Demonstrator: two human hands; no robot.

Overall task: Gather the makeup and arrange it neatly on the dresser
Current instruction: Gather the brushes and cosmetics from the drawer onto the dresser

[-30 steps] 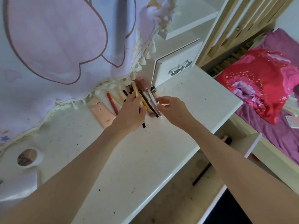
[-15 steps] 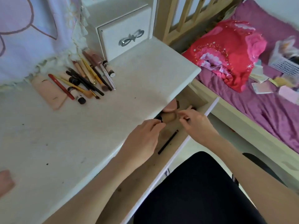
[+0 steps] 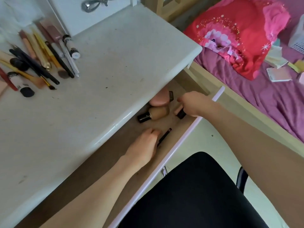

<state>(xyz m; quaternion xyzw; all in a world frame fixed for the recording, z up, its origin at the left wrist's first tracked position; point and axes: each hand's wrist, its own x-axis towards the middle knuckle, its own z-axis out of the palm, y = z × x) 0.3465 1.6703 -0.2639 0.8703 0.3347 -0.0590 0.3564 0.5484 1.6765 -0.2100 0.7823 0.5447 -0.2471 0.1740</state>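
Both hands reached into the open drawer (image 3: pixel 184 135) under the table (image 3: pixel 115 66): the right hand (image 3: pixel 194 104) gripped a small bottle (image 3: pixel 180 112) (black-capped), the left hand (image 3: pixel 143 147) touched a black pencil (image 3: pixel 165 136).

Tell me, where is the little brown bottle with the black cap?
The brown bottle lies on its side in the open drawer under the dresser top's edge, between the two hands.

Two bare forearms, left hand (image 3: pixel 144 145) and right hand (image 3: pixel 195 104); no sleeves, rings or watch; black-clad lap (image 3: pixel 197 195) at 6 o'clock.
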